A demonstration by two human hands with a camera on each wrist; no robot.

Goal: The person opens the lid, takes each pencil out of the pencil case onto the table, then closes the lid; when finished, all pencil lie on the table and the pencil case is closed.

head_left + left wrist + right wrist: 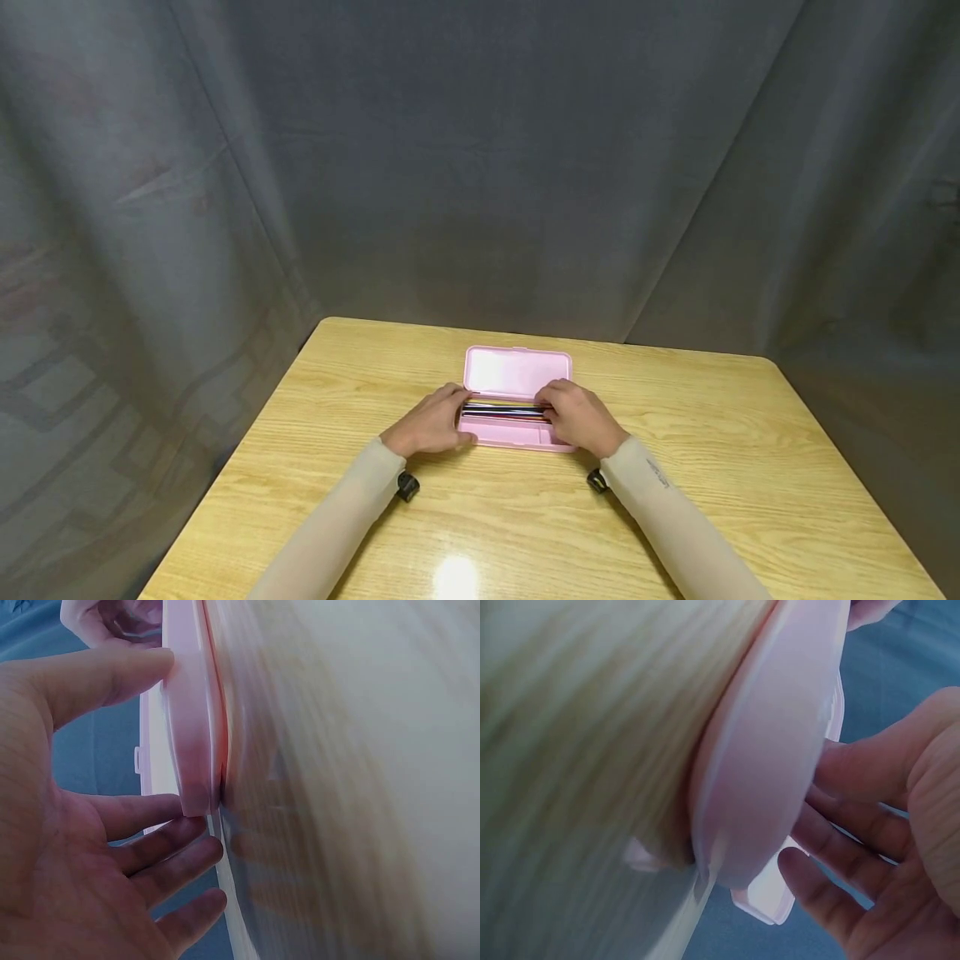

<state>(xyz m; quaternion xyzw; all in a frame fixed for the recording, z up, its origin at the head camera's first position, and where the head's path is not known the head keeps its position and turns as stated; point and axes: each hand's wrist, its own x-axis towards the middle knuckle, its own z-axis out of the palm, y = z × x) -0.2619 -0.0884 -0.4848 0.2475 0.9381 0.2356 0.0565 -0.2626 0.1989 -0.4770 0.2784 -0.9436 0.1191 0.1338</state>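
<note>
I see the open pink pencil case [517, 400] lying crosswise at frame centre, my left hand [431, 425] and right hand [581, 417] touching its ends with relaxed, outstretched fingers.

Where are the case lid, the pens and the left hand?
lid [517, 372], head view, middle of its open inner face
pens [501, 410], head view, middle of the row in the case
left hand [431, 423], head view, back of the hand
</note>
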